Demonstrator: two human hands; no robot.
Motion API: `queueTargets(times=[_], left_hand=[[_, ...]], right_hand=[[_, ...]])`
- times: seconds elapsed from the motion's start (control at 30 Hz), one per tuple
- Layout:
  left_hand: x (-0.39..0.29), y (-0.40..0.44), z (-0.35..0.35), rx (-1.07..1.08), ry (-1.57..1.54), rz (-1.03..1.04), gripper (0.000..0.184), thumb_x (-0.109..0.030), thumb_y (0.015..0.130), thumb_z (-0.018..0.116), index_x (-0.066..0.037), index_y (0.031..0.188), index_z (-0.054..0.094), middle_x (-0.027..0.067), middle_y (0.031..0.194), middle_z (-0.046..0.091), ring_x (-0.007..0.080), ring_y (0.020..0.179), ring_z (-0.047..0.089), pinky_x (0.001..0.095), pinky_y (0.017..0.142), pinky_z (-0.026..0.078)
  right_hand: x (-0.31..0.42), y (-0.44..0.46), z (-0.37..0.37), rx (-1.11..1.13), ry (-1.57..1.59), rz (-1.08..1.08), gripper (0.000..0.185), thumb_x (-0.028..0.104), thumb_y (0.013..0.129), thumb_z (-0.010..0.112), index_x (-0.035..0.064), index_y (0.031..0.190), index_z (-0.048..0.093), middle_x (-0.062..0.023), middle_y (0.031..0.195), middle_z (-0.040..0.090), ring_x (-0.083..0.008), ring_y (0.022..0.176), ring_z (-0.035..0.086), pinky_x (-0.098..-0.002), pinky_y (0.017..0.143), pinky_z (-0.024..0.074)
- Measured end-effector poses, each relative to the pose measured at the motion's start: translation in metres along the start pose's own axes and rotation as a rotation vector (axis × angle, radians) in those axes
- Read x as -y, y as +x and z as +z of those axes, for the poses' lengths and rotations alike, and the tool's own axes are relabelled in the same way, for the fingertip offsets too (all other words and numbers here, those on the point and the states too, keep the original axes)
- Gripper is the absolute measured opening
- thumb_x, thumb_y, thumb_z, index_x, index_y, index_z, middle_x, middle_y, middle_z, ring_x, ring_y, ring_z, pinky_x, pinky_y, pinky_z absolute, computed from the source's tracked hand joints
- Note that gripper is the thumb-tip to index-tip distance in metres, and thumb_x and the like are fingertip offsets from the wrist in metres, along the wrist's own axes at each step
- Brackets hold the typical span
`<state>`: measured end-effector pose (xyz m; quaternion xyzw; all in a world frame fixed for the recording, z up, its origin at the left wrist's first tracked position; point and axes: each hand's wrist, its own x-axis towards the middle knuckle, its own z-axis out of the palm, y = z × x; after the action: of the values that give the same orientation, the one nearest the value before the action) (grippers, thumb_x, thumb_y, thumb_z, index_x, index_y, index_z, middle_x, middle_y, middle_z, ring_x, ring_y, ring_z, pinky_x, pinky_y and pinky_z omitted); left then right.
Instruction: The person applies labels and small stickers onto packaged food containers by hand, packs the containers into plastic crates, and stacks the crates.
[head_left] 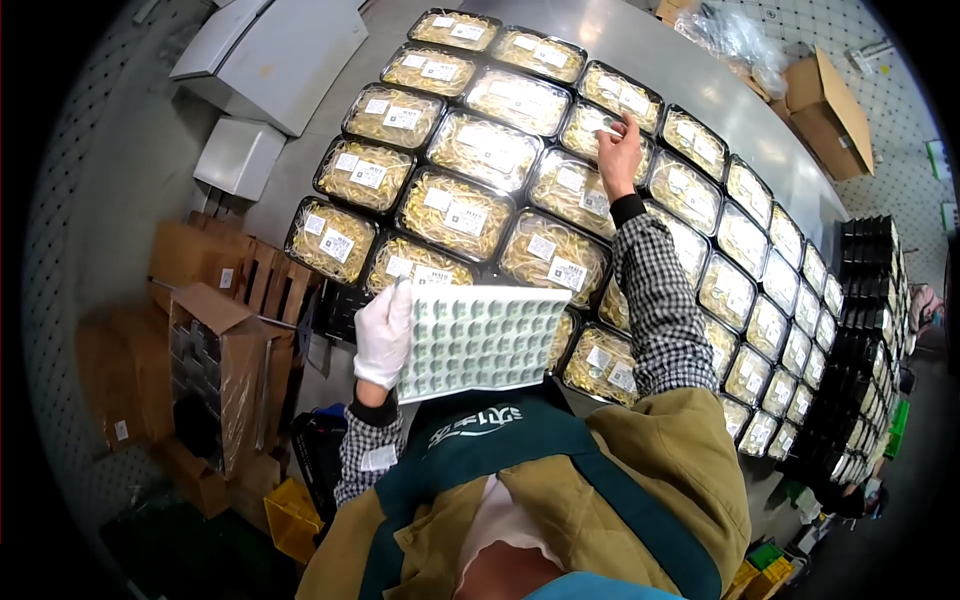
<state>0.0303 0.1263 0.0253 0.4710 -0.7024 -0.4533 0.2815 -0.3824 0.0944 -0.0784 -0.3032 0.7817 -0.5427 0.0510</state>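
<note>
My left hand (384, 335), in a white glove, is closed on the left edge of a sticker sheet (484, 341) with rows of small green stickers. The sheet hangs in front of my apron and covers part of the nearest packs. My bare right hand (620, 158) reaches over a clear-lidded black tray of bean sprouts (585, 128), fingertips bunched at its lid. Anything small between those fingertips is too fine to make out. Around it, similar sprout trays (464, 212) sit in close rows, most with white printed labels on top.
The trays cover much of a metal table (640, 45). Tall stacks of black trays (865, 330) stand at the right. Cardboard boxes (225, 375) and a wooden pallet (272, 285) are at the left, below a grey metal cabinet (290, 65). An open carton (825, 110) lies beyond the table.
</note>
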Motion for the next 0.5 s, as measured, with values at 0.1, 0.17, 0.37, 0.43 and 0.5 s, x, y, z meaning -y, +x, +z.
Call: queueTargets(times=[0.1, 0.17, 0.37, 0.43, 0.5], left_hand=[[0.001, -0.009, -0.015, -0.023, -0.040, -0.087, 0.033, -0.026, 0.096, 0.050, 0.003, 0.084, 0.058, 0.0067, 0.059, 0.050, 0.0088, 0.056, 0.039, 0.0288, 0.051, 0.038], [0.010, -0.010, -0.018, -0.051, -0.058, -0.098, 0.033, -0.025, 0.097, 0.049, 0.004, 0.085, 0.058, 0.0050, 0.063, 0.053, 0.0080, 0.059, 0.041, 0.0269, 0.054, 0.040], [0.017, -0.013, -0.033, -0.060, -0.044, -0.084, 0.031, -0.023, 0.098, 0.048, 0.005, 0.088, 0.057, 0.0041, 0.068, 0.056, 0.0070, 0.064, 0.044, 0.0256, 0.058, 0.041], [0.021, -0.012, -0.037, -0.069, -0.068, -0.105, 0.032, -0.024, 0.098, 0.049, 0.005, 0.090, 0.058, 0.0038, 0.070, 0.057, 0.0068, 0.066, 0.045, 0.0246, 0.060, 0.042], [0.020, -0.009, -0.040, -0.080, -0.140, -0.158, 0.032, -0.025, 0.097, 0.050, 0.005, 0.091, 0.058, 0.0031, 0.072, 0.058, 0.0066, 0.067, 0.045, 0.0239, 0.062, 0.042]], right_hand=[[-0.020, 0.011, 0.021, -0.077, -0.227, -0.098, 0.057, 0.007, 0.077, 0.064, 0.0016, 0.128, 0.041, -0.0149, 0.105, 0.055, -0.0244, 0.083, 0.060, -0.0361, 0.078, 0.0457], [-0.014, 0.008, 0.028, -0.073, -0.480, -0.197, 0.058, 0.008, 0.076, 0.064, 0.0030, 0.129, 0.041, -0.0148, 0.104, 0.054, -0.0272, 0.089, 0.058, -0.0389, 0.085, 0.0419], [-0.032, 0.012, 0.009, -0.120, -0.453, -0.175, 0.052, 0.007, 0.078, 0.060, 0.0020, 0.126, 0.043, -0.0171, 0.109, 0.053, -0.0306, 0.104, 0.052, -0.0379, 0.086, 0.0418], [-0.034, 0.005, -0.006, -0.150, -0.325, -0.164, 0.049, 0.006, 0.078, 0.061, -0.0004, 0.124, 0.045, -0.0161, 0.100, 0.058, -0.0282, 0.094, 0.057, -0.0335, 0.080, 0.0452], [0.003, -0.033, -0.025, -0.057, -0.084, 0.130, 0.049, 0.012, 0.077, 0.065, -0.0019, 0.121, 0.047, -0.0133, 0.087, 0.064, -0.0233, 0.077, 0.061, -0.0322, 0.074, 0.0471]])
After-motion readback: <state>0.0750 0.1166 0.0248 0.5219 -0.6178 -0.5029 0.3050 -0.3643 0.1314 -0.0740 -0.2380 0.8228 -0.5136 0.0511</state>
